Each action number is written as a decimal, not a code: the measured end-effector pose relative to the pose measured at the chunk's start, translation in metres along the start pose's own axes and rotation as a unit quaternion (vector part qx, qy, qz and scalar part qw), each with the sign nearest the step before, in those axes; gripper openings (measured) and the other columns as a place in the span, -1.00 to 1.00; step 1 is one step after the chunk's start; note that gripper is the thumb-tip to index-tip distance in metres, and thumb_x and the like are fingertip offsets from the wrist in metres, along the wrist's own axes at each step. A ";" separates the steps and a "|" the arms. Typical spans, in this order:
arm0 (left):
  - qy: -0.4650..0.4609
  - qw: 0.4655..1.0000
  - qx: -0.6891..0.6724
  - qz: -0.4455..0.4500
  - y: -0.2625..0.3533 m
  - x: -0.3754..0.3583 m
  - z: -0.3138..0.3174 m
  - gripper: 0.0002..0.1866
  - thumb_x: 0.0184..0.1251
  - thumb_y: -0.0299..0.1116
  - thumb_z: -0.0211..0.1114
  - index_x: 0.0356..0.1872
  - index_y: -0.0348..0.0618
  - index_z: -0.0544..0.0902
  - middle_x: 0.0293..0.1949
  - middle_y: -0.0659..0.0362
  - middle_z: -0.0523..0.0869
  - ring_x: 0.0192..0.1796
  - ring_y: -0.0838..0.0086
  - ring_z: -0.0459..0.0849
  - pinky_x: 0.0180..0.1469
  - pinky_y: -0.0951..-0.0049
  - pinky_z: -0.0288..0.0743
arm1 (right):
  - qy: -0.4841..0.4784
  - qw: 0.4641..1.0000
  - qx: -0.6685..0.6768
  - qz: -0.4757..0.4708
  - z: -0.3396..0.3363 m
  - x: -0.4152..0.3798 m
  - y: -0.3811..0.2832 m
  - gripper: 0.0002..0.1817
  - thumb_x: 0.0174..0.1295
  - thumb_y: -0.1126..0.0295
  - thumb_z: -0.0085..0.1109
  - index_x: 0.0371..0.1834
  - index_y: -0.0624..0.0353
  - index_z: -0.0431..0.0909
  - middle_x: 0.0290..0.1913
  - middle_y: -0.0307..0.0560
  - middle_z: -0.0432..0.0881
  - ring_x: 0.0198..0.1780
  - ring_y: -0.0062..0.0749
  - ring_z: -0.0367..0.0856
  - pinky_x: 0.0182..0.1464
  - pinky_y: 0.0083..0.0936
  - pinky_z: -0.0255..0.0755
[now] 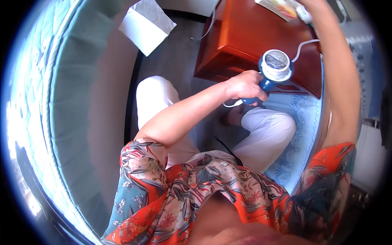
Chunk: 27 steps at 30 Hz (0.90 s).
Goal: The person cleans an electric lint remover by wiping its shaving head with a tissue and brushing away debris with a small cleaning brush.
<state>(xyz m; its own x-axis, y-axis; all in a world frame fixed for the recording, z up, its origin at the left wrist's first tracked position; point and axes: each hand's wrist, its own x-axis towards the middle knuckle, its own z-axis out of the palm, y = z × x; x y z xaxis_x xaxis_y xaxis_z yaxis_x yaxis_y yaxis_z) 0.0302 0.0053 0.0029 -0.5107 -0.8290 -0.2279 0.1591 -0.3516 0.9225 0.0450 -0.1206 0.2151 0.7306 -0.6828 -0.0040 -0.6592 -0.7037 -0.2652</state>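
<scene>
My left hand [248, 86] is wrapped round the handle of a blue hand-held device [265, 85], whose round white-rimmed head with a grey mesh-like face points up. A white cable leaves the device near the handle's lower end. At the top right, my right hand [311, 3] reaches over the reddish-brown wooden cabinet [245, 30], close to a small white object [304, 14]. The top edge of the view cuts this hand off, and its fingers are hidden.
A white sheet or box [145, 30] lies at the upper left. A colourful box [281, 9] is on the cabinet. Blue patterned fabric [304, 118] lies right of my white-trousered knees. A white cable [303, 45] crosses the cabinet top. A green-sided bed [79, 110] stands at left.
</scene>
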 end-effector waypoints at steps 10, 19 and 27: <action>0.013 0.961 -0.208 0.181 0.008 -0.028 -0.020 -0.77 0.14 -0.51 0.41 -0.20 -0.26 0.57 -0.37 0.17 0.67 -0.36 0.48 0.71 -0.26 0.48 0.61 | 0.093 0.936 0.315 0.129 0.045 -0.207 0.036 -0.80 0.38 0.36 0.05 -0.23 0.26 0.61 -0.58 -0.33 0.47 -0.60 -0.83 0.22 -0.55 -0.83 0.04; 0.095 0.951 -0.170 0.241 0.013 -0.046 -0.048 -0.77 0.17 -0.48 0.40 -0.19 -0.27 0.57 -0.32 0.10 0.70 -0.27 0.38 0.72 -0.16 0.43 0.62 | -0.171 0.898 0.362 0.181 0.155 -0.258 0.083 -0.82 0.31 0.43 0.11 -0.35 0.33 0.61 -0.53 -0.22 0.58 -0.47 -0.65 0.48 -0.38 -0.66 0.35; 0.084 0.941 -0.257 0.202 0.042 -0.037 -0.049 -0.79 0.19 -0.51 0.37 -0.17 -0.27 0.57 -0.33 0.08 0.70 -0.26 0.33 0.73 -0.15 0.42 0.62 | -0.273 0.878 0.270 0.286 0.361 -0.214 0.140 -0.73 0.20 0.22 0.14 -0.28 0.20 0.65 -0.53 -0.18 0.65 -0.43 -0.51 0.59 -0.30 -0.51 0.43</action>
<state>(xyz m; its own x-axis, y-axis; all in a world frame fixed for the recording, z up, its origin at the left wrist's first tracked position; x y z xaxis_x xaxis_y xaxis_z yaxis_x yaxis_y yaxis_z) 0.0969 0.0002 0.0345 -0.1861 -0.9823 0.0234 0.7217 -0.1205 0.6816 -0.1392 -0.0019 -0.1690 0.3812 -0.5955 -0.7072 -0.8732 0.0192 -0.4869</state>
